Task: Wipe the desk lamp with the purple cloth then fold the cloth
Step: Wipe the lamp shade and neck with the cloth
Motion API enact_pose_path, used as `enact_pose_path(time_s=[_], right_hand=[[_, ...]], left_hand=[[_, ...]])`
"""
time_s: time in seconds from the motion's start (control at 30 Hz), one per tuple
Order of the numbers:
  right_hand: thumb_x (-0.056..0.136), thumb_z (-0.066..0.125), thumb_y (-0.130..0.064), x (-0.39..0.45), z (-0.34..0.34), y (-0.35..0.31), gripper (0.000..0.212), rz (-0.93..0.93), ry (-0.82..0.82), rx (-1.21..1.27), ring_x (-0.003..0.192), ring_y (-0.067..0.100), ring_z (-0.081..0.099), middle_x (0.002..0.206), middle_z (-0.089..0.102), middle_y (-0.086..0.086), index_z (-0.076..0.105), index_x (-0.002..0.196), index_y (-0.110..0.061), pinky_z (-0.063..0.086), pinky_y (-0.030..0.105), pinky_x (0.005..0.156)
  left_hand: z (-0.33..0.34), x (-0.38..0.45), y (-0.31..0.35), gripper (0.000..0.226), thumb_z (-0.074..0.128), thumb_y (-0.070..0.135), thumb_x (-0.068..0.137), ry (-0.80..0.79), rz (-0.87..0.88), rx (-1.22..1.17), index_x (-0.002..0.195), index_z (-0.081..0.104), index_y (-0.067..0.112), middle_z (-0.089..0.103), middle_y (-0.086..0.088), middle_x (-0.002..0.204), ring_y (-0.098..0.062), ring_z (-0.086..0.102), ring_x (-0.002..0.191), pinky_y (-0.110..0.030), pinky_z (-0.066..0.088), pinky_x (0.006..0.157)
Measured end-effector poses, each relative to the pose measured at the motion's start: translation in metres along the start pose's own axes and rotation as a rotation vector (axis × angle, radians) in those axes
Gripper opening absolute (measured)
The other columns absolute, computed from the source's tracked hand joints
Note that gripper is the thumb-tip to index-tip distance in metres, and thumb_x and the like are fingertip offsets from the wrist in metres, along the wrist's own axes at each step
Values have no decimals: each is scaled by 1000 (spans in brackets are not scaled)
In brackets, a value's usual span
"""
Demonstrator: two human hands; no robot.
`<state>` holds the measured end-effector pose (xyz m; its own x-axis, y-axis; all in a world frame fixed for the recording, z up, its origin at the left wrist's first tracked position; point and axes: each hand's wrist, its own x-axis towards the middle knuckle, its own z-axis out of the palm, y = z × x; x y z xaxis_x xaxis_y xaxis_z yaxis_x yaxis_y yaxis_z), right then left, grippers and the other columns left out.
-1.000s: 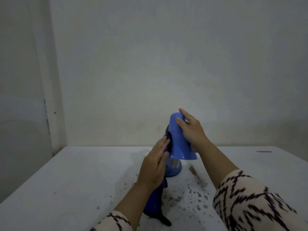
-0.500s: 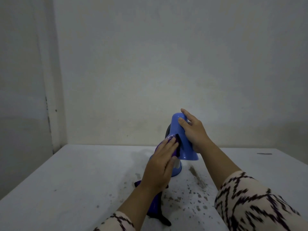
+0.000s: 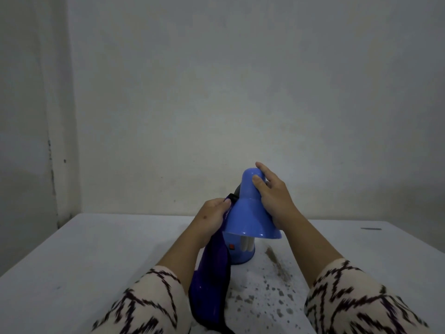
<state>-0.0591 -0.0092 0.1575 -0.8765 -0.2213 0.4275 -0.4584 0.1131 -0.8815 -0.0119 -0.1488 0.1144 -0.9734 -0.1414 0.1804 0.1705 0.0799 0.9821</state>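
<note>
A blue desk lamp (image 3: 250, 213) stands on the white table (image 3: 96, 256), its bell shade tilted over a round base with a red switch and white bulb tubes. My right hand (image 3: 272, 196) grips the shade's right side, fingers reaching its top. My left hand (image 3: 212, 218) presses the purple cloth (image 3: 212, 285) against the shade's left side near the dark neck. The cloth hangs from that hand down to the table's near edge.
Dark stains and specks (image 3: 277, 285) mark the table in front of and right of the lamp. A small dark mark (image 3: 370, 229) lies at the far right. A plain wall (image 3: 240, 92) rises right behind the table.
My left hand with the cloth slid from the shade's front back to its left side. The right hand kept its hold on the shade. The view moved closer.
</note>
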Motion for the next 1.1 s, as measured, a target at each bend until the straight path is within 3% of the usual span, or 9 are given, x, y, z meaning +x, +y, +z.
enact_pose_path(time_s=[0.1, 0.23, 0.4, 0.47, 0.53, 0.63, 0.77, 0.97, 1.1], right_hand=[[96, 44, -32, 5, 1, -2, 45, 4, -1, -22, 133, 23, 36, 149, 33, 0, 35, 140, -32, 38, 48, 106], [95, 46, -33, 6, 1, -2, 45, 12, -7, -18, 131, 24, 38, 147, 36, 1, 36, 138, -34, 39, 48, 105], [93, 50, -32, 6, -4, -1, 44, 43, -27, 53, 129, 26, 41, 144, 40, 2, 40, 136, -36, 41, 49, 104], [93, 51, -31, 6, -6, -1, 43, 52, -30, 73, 128, 26, 42, 143, 42, 3, 41, 135, -36, 42, 49, 103], [93, 51, -31, 5, -7, -1, 43, 58, -28, 84, 126, 26, 44, 142, 43, 4, 42, 134, -36, 43, 48, 101], [93, 52, -30, 5, -7, 0, 43, 67, -24, 102, 125, 27, 46, 141, 44, 5, 43, 134, -36, 44, 48, 101], [93, 51, -27, 8, -8, -2, 44, 70, -16, 103, 127, 30, 43, 143, 41, 7, 42, 135, -33, 42, 50, 101], [93, 52, -25, 6, -9, -7, 42, 76, -30, 107, 123, 28, 48, 140, 45, 8, 45, 134, -32, 45, 46, 99], [93, 51, -26, 2, -11, -7, 41, 87, -39, 110, 115, 28, 53, 136, 48, 9, 45, 132, -35, 51, 38, 90]], left_hand=[[4, 0, 3, 31, 41, 27, 97, 39, 58, -40, 94, 65, 9, 68, -16, 102, -28, 62, 90, -43, 49, 86], [5, 2, 8, 29, 43, 27, 96, 63, 124, -74, 86, 67, 15, 69, -9, 91, -24, 62, 84, -39, 50, 80], [9, 8, 17, 32, 43, 27, 96, 52, 196, -37, 93, 66, 5, 66, -10, 90, -23, 59, 82, -39, 49, 77], [12, 7, 22, 28, 43, 27, 97, 55, 233, -34, 91, 68, 17, 68, -5, 92, -20, 61, 84, -34, 50, 77], [15, 5, 24, 26, 41, 26, 97, 46, 279, 18, 100, 67, 28, 68, -2, 102, -18, 62, 92, -33, 50, 83], [15, -1, 17, 37, 39, 23, 98, 23, 345, 170, 134, 48, 21, 55, 2, 133, -13, 53, 118, -28, 45, 100], [12, -17, 3, 41, 41, 18, 97, 4, 429, 328, 139, 37, 21, 38, 7, 145, -1, 35, 130, -1, 29, 99], [23, -32, 4, 41, 40, 15, 98, -87, 645, 602, 138, 39, 17, 24, 20, 140, 6, 14, 135, -12, 17, 112], [31, -26, 9, 39, 39, 17, 98, -107, 662, 640, 136, 43, 18, 31, 11, 146, 7, 13, 132, -13, 17, 110]])
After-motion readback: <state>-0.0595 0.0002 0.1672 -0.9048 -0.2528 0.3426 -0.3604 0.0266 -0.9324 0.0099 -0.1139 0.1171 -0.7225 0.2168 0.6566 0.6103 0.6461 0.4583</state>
